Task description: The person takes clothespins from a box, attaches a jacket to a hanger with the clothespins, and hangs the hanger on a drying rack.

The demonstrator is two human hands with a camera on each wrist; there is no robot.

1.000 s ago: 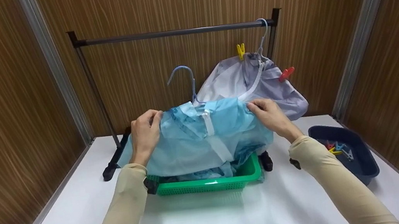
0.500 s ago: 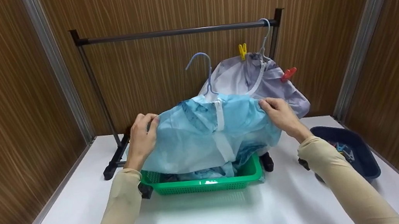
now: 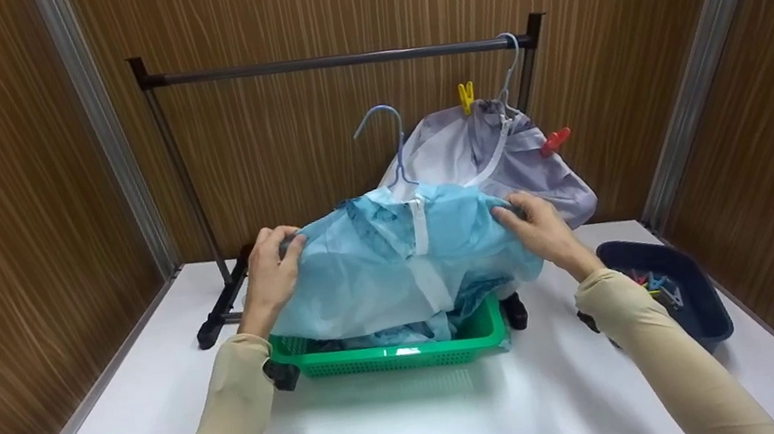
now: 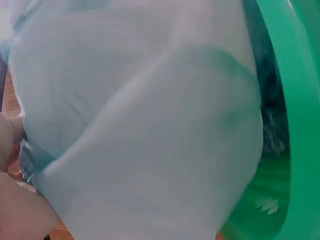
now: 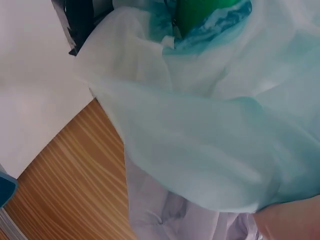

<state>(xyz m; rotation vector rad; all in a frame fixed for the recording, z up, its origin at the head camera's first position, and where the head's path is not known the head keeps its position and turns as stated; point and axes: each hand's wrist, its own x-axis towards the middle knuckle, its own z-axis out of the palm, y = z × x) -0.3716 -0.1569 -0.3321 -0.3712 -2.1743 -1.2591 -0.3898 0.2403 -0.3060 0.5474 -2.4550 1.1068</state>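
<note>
A thin light-blue zip jacket point(image 3: 366, 280) hangs spread between both hands, with a white zipper down its front. Out of its collar rises the hook of a blue hanger point(image 3: 400, 139); the hanger's body is hidden inside the cloth. My left hand point(image 3: 273, 271) pinches the shoulder at the left between thumb and fingers. At the other shoulder my right hand point(image 3: 540, 229) pinches the cloth the same way. The jacket's lower part hangs over a green basket point(image 3: 391, 356), where more blue cloth point(image 3: 396, 336) lies. In the left wrist view the jacket point(image 4: 150, 125) covers most of the picture.
Behind stands a clothes rack with a dark rail point(image 3: 327, 62). At its right end hangs a lilac garment point(image 3: 444, 137) with a yellow clothespin point(image 3: 466, 97) and a red clothespin point(image 3: 555, 142). A navy tray point(image 3: 709, 323) at the right holds several clothespins. Wood-grain walls enclose the white table.
The hanger's hook has shifted right and stands higher and more upright. The hands have spread a little farther apart, drawing the jacket wider, and both still grip its shoulders.
</note>
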